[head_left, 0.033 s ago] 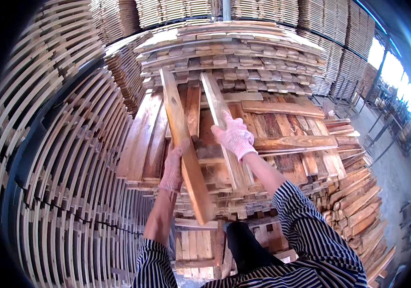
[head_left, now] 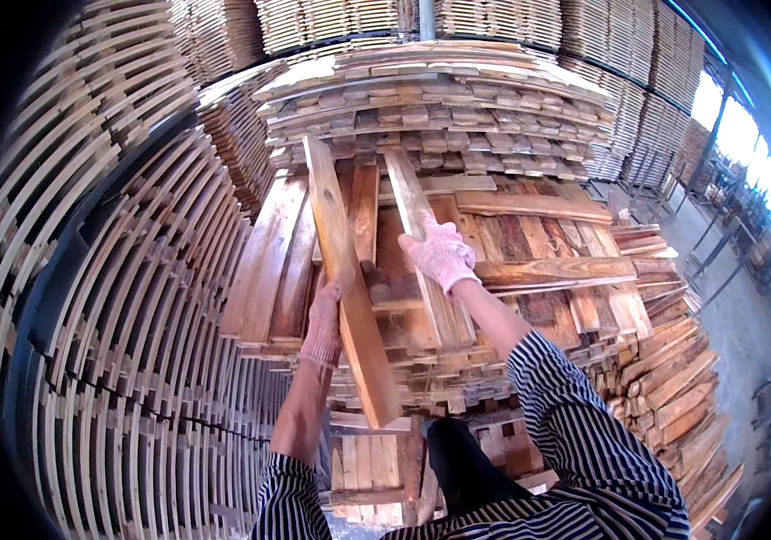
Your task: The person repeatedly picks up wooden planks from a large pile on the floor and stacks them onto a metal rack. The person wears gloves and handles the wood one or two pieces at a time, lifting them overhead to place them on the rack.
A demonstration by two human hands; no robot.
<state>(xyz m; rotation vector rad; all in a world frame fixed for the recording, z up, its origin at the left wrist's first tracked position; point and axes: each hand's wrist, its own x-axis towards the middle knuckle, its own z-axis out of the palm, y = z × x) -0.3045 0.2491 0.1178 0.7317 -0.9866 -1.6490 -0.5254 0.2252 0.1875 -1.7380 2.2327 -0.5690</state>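
Note:
My left hand point(head_left: 323, 324), in a pale pink knit glove, grips the left edge of a long wooden board point(head_left: 349, 270). That board slants over the stack, its near end hanging past the stack's front edge. My right hand point(head_left: 442, 254), gloved the same way, is closed on a second, paler board point(head_left: 410, 193), its thumb to the left. The second board runs away from me, its near end at the stack's front edge. Under both hands lies a layered stack of planks point(head_left: 529, 225). The fingertips of both hands are partly hidden.
A higher pile of layered boards point(head_left: 439, 94) stands behind the stack. Tall racks of slats point(head_left: 133, 333) rise close on the left. Loose offcuts point(head_left: 673, 387) are heaped at the right, beside a grey floor point(head_left: 718, 288). Two planks point(head_left: 556, 270) lie crosswise on the stack.
Both boards sit slightly lower in the picture, their far ends shifted a little towards me. My hands keep their hold on them.

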